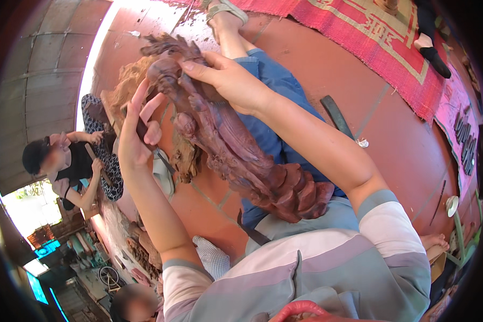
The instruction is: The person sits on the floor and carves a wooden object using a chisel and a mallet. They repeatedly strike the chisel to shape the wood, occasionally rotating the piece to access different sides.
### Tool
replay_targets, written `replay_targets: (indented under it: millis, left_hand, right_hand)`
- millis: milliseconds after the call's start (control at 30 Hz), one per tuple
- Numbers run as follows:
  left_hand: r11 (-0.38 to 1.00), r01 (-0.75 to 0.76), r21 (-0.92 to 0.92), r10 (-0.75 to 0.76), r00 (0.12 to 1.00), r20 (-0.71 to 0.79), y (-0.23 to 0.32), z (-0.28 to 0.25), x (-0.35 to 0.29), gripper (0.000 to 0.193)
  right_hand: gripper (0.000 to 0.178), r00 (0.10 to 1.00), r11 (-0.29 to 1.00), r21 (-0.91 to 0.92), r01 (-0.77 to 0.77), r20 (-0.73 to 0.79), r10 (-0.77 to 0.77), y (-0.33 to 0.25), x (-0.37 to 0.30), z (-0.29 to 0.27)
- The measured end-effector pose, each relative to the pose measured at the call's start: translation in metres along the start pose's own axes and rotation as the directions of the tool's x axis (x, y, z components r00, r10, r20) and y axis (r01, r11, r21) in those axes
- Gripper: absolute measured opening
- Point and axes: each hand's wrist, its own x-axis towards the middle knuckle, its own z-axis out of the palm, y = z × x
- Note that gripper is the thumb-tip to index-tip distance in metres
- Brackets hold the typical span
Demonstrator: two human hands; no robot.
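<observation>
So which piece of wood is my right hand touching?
The reddish-brown carved figure, your right hand at its far end; the wood behind is paler and rougher.

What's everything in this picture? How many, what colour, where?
Carved wooden statue: one, reddish, centre
Rough wood block: one, tan, behind statue's top
Patterned mat: one, red and yellow, upper right
Sheet: one, pink, far right
Flat strip: one, dark, right floor
Sandal: one, grey, left of statue
Seated capped worker: one, black top, left
Tiled floor: one, terracotta, beneath
Other people, background clutter: count unclear, edges
Striped shirt: one, mostly grey, bottom
Left grip: one hand, bare, beside statue's top
Right grip: one hand, bare, holding statue
</observation>
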Motion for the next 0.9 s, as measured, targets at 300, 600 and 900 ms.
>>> replay_targets:
  millis: [300, 600, 900]
  left_hand:
    - [0.998, -0.031, -0.049, 0.033, 0.999, 0.033, 0.019, 0.001, -0.018, 0.025]
    - [0.981, -0.192, -0.028, 0.189, 0.977, -0.103, 0.005, -0.021, -0.038, 0.039]
    - [0.972, -0.229, 0.047, 0.233, 0.961, -0.15, 0.007, -0.007, -0.048, 0.03]
  right_hand:
    - [0.053, 0.973, 0.998, -0.007, 0.059, 0.224, -0.056, -0.011, -0.027, 0.043]
    - [0.065, 0.907, 0.904, -0.376, -0.202, 0.278, 0.318, 0.004, -0.091, -0.013]
    - [0.075, 0.902, 0.938, -0.293, -0.183, 0.33, 0.279, 0.018, -0.11, -0.002]
